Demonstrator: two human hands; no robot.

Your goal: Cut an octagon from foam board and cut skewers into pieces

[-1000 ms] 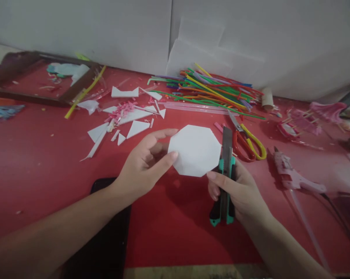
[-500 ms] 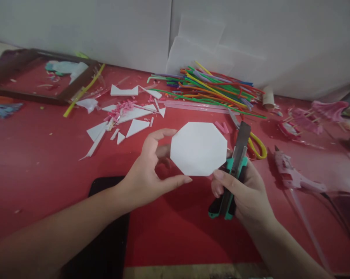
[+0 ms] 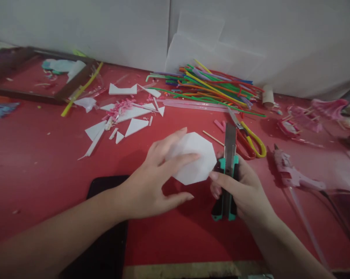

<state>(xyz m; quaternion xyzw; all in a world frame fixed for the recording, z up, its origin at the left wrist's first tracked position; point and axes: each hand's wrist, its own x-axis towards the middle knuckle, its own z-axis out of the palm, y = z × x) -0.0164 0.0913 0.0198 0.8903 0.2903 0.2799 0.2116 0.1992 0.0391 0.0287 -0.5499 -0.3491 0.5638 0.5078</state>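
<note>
My left hand (image 3: 151,182) spread flat, fingers pressing white octagon (image 3: 196,161) onto red worktop (image 3: 47,162). My right hand (image 3: 241,190) wrapped tight round teal-black utility knife (image 3: 227,170), blade pointing away, just beside octagon's right edge. Scissors (image 3: 247,139) and straw pile (image 3: 209,89) beyond, white offcuts (image 3: 125,120) far left. Best practice, I judge: hold sheet firm, left fingers well clear of blade line, knife upright, light even stroke along edge.

The left hand (image 3: 151,178) lies flat on a white octagon (image 3: 198,162); the right hand (image 3: 244,192) grips a utility knife (image 3: 227,170).
</note>
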